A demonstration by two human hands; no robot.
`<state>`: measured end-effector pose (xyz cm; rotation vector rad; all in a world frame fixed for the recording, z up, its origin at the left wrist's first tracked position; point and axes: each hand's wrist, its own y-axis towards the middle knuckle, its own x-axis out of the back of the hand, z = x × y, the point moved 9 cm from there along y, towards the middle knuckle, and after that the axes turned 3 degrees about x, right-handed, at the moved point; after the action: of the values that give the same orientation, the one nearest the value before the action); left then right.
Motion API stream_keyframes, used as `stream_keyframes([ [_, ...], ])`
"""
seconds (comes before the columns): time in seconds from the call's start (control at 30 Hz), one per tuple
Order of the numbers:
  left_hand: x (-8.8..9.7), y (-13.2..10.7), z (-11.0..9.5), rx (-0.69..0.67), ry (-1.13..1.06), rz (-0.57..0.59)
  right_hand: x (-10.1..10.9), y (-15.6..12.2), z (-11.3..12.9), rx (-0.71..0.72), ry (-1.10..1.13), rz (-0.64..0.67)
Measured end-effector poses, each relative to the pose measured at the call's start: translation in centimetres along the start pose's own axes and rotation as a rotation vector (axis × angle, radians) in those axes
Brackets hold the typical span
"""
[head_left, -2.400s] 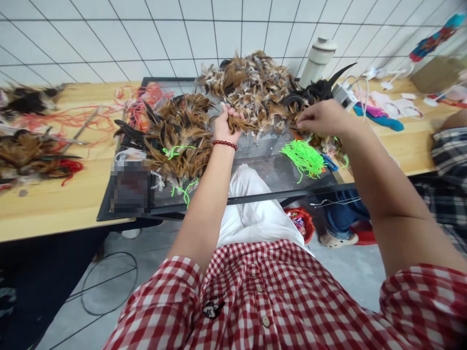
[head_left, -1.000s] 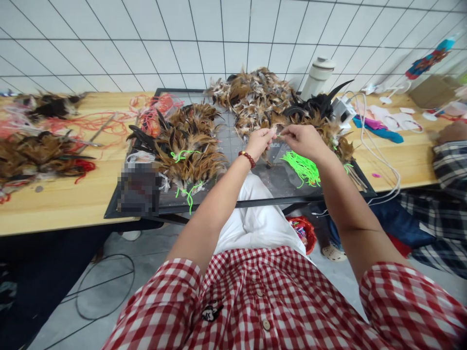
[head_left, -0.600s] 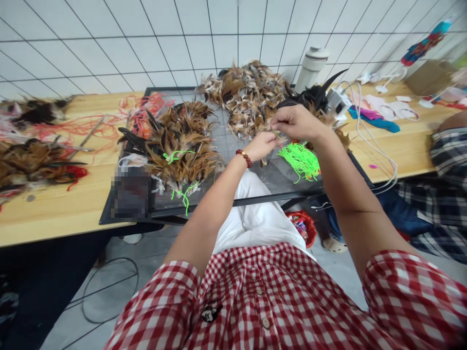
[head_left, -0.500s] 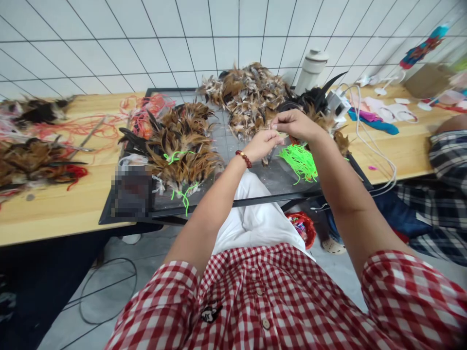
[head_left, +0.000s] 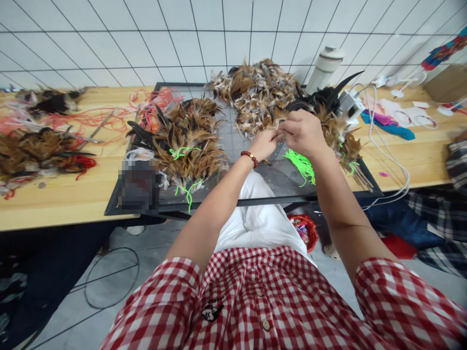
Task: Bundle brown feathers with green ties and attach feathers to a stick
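My left hand (head_left: 265,144), with a red bead bracelet at the wrist, is closed in a pinch over the black-framed glass panel (head_left: 233,201). My right hand (head_left: 302,131) is closed too, its fingers meeting the left ones. What they grip is hidden; earlier the left hand held a small bunch of brown feathers. Right behind the hands lies a loose pile of brown feathers (head_left: 255,95). Neon green cords (head_left: 301,163) lie just under my right hand. Tied feather bundles (head_left: 189,141) with green cords lie to the left.
Black feathers (head_left: 324,97) and a white cylindrical container (head_left: 324,68) stand at the back right beside a white cable (head_left: 383,150). Red cords (head_left: 153,104) and more feathers (head_left: 36,153) cover the wooden table (head_left: 73,199) at left. Another person in a plaid sleeve (head_left: 458,160) sits at right.
My left hand took a small bunch from the loose pile and drew back over the glass. My right hand came over to meet it, and both now work together in a pinch.
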<state>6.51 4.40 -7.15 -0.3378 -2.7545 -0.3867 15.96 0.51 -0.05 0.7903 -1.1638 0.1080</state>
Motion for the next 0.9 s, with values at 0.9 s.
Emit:
stream_keyframes([
  [0.9, 2.1, -1.0, 2.8, 0.389, -0.557, -0.367, -6.1, 0.1, -4.4, -0.341, 0.540, -0.253],
])
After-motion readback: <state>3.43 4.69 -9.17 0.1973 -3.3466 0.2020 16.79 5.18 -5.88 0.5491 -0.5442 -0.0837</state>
